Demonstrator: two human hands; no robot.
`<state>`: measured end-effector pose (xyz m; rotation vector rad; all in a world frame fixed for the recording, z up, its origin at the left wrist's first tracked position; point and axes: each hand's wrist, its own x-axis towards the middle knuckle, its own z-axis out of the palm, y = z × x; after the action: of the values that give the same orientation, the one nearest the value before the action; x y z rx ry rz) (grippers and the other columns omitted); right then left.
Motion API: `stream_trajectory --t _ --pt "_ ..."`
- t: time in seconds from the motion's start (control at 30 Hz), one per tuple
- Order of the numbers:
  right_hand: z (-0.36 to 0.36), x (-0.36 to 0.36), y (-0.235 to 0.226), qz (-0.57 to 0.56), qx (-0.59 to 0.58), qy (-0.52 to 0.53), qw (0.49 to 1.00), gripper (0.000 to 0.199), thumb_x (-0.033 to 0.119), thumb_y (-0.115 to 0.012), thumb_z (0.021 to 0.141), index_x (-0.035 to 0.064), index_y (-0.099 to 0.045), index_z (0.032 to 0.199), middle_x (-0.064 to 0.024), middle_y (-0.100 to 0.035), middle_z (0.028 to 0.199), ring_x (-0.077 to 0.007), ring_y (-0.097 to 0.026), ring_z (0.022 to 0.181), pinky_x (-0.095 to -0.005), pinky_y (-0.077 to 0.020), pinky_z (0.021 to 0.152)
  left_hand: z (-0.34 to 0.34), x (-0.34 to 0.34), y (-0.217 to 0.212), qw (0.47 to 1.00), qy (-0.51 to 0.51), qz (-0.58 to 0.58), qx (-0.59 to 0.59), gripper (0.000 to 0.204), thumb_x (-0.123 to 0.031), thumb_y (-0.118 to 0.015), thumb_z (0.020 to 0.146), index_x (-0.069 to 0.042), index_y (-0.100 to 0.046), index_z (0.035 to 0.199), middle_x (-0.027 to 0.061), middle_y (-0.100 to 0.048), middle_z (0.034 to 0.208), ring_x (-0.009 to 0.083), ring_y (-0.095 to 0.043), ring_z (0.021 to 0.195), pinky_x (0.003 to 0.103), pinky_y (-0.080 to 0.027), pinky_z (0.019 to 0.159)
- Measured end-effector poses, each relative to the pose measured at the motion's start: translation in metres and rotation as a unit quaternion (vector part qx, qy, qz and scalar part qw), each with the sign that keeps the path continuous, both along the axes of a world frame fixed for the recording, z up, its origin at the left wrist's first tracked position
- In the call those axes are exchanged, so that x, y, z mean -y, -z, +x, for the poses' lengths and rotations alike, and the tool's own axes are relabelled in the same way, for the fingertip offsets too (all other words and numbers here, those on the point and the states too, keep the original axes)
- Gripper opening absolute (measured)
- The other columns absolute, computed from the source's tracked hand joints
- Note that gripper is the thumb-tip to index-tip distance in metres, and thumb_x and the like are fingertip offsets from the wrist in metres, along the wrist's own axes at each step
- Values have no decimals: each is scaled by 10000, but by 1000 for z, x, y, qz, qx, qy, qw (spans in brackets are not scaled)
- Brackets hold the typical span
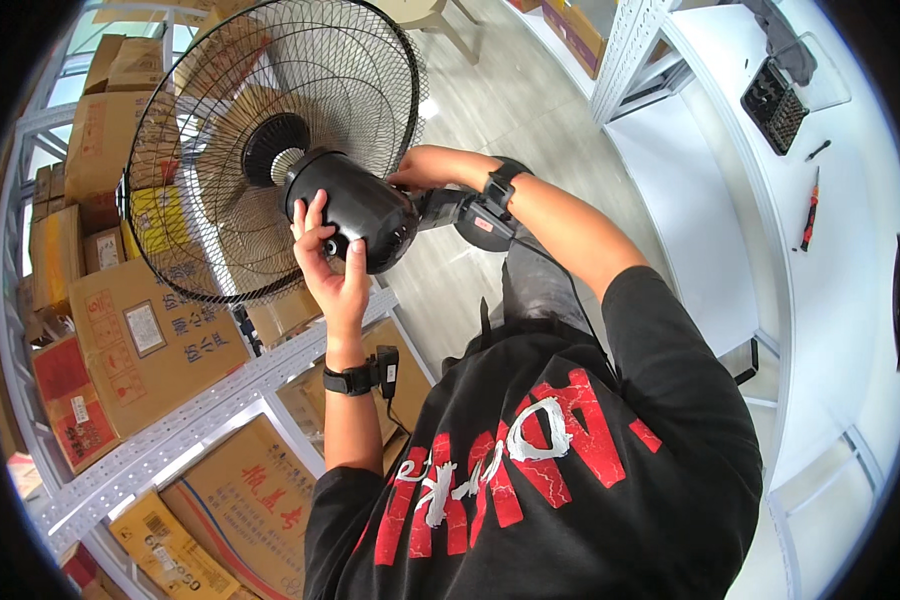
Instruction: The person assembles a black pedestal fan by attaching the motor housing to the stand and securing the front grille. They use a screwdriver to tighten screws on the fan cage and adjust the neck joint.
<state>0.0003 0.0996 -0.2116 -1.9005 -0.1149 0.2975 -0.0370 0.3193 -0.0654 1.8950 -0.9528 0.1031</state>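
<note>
A large black electric fan stands in front of me, its round wire grille facing away to the left. My left hand grips the back of the motor housing, fingers along its side and thumb on its rear, beside a small round knob or hole. My right hand is at the housing's far right side, near the grille's edge and above the neck. Its fingers are curled, and what they hold is hidden. Below the neck shows a dark round part of the stand.
Metal shelving with cardboard boxes stands close on the left. To the right is a white worktable with a red screwdriver and an open black bit case. A stool stands on the tiled floor at the back.
</note>
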Motion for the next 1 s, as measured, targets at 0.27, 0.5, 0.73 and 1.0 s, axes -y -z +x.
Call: stream_trajectory --t 0.27,0.5,0.73,1.0 --pt "-27 15 2 125 103 15 987 351 190 -698 986 108 -691 1327 -109 -741 1183 -215 -673 1043 -374 -519 942 17 16 -19 978 -7 152 144 823 -388 -969 644 -64 -555 1277 173 -539 1543 473 -358 1512 655 -186 1229" --pt "-17 18 8 139 69 -3 988 378 115 -642 1015 55 -638 1388 -97 -734 1237 -181 -668 1119 -357 -517 1002 26 17 -22 984 -30 133 117 760 -324 -969 632 -46 -593 1230 145 -588 1505 453 -423 1480 625 -240 1228" --pt "-21 18 9 157 64 9 986 349 155 -671 1010 60 -666 1346 -102 -743 1220 -208 -679 1098 -364 -521 980 34 13 -28 984 -32 144 95 724 -269 -960 644 -33 -609 1231 145 -579 1517 445 -432 1481 578 -313 1221" --pt "-33 12 -3 125 64 14 990 318 194 -667 1017 38 -671 1294 -121 -741 1181 -240 -684 1098 -379 -519 983 44 -1 -5 992 -23 84 95 807 -226 -962 659 -31 -547 1324 183 -534 1536 435 -388 1505 545 -339 1215"
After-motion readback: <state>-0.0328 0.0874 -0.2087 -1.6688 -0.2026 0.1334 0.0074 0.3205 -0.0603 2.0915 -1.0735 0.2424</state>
